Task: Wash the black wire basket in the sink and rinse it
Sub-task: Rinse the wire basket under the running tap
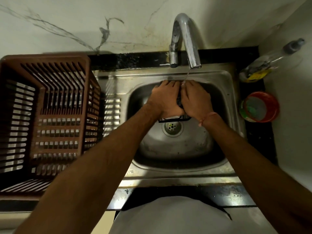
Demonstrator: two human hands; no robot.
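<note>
The black wire basket [179, 100] is held over the steel sink [224, 92], mostly hidden under both hands. Only a strip of wire between the hands and its lower edge above the drain [172, 127] show. My left hand [166, 97] grips its left side with the fingers curled over the far edge. My right hand [195, 98] grips the right side the same way. A thin stream of water falls from the chrome tap [184, 39] onto the fingers where the two hands meet.
A brown slatted plastic dish rack [50, 119] stands on the drainboard to the left. At the right of the sink are a clear soap bottle [263, 66] lying at the back and a red-rimmed tub [260, 107] with a scrubber. A marble wall rises behind.
</note>
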